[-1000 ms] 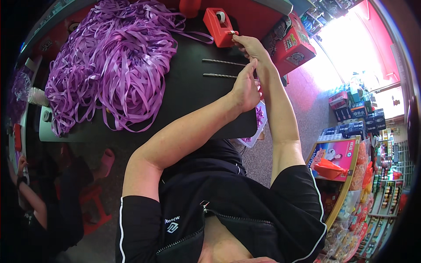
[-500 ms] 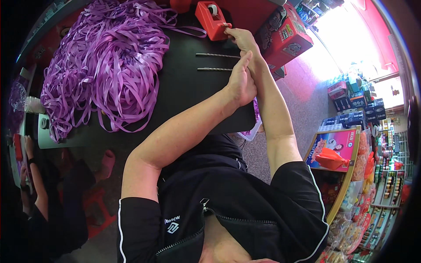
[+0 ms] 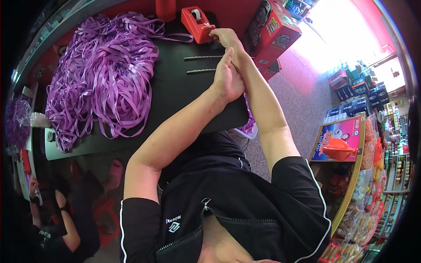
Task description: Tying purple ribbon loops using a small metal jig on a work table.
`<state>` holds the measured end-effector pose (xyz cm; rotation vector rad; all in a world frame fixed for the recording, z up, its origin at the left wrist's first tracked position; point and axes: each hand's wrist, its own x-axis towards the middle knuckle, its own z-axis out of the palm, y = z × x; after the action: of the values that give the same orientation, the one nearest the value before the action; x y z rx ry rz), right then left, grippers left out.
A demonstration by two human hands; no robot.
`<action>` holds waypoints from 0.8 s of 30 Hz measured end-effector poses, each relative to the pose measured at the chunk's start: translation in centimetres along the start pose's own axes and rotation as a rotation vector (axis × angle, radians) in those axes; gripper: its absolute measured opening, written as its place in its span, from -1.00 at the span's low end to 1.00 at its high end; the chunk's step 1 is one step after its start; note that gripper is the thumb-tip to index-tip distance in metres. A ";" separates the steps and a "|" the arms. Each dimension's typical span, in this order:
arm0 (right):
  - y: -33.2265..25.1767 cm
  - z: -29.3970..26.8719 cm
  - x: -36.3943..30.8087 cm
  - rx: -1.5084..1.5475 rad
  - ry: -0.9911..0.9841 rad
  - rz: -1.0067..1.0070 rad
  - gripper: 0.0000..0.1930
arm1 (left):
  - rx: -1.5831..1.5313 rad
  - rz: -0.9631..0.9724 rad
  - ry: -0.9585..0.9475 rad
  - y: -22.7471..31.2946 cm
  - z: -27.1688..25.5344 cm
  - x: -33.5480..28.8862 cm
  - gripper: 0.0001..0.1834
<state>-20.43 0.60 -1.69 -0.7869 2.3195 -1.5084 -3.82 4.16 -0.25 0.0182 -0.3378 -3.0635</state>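
Your right hand (image 3: 224,38) has reached the red tape dispenser (image 3: 197,24), fingers touching it; left hand (image 3: 228,79), flat and empty, presses your right forearm.

Blown-out daylight glare at upper right, dim shadowed left side, strong fisheye bending, dark vignetted rim

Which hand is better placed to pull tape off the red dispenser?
Right. The right hand already rests at the red tape dispenser, while the left hand lies farther back against the right forearm.
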 end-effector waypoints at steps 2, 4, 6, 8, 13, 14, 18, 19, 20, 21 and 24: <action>0.0 -0.2 0.2 0.017 -0.024 -0.007 -0.73 | 0.001 -0.010 -0.019 0.0 -0.1 0.1 -0.45; 0.1 -0.4 -0.2 0.106 -0.055 -0.024 -0.80 | 0.000 -0.017 -0.036 0.1 -0.1 0.1 -0.46; 0.0 -0.5 -0.5 0.068 -0.048 0.002 -0.78 | -0.003 -0.029 -0.036 0.1 0.0 0.1 -0.45; -0.4 -0.4 -1.1 0.030 -0.048 0.022 -0.74 | -0.023 -0.044 -0.046 0.2 -0.5 0.3 -0.45; -1.1 -3.2 -5.0 0.189 -0.157 -0.081 -0.67 | -0.015 -0.083 0.055 0.2 -2.1 1.2 -0.32; -1.1 -4.6 -6.1 0.211 -0.172 -0.080 -0.67 | -0.018 -0.088 0.052 0.1 -1.6 1.2 -0.32; -3.4 -10.1 -10.8 0.194 -0.271 -0.187 -0.73 | 0.075 -0.061 0.133 -0.6 -0.8 0.5 -0.28; -3.2 -11.5 -10.9 0.065 -0.303 -0.206 -0.73 | 0.127 -0.053 0.111 -0.6 -0.7 0.4 -0.29; -3.0 -12.5 -11.0 -0.064 -0.335 -0.224 -0.74 | 0.178 -0.046 0.089 -0.6 -0.7 0.4 -0.31; -2.6 -13.0 -11.2 -0.061 -0.331 -0.212 -0.74 | 0.167 -0.048 0.092 -0.5 -0.9 0.4 -0.31; -4.3 -13.5 -12.7 -0.249 -0.354 -0.313 -0.72 | 0.264 -0.042 0.124 -0.6 -0.4 0.1 -0.31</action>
<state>-15.46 16.74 7.04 -1.4121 2.2078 -1.0780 -3.94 4.65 -0.74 0.2282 -0.7380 -3.0148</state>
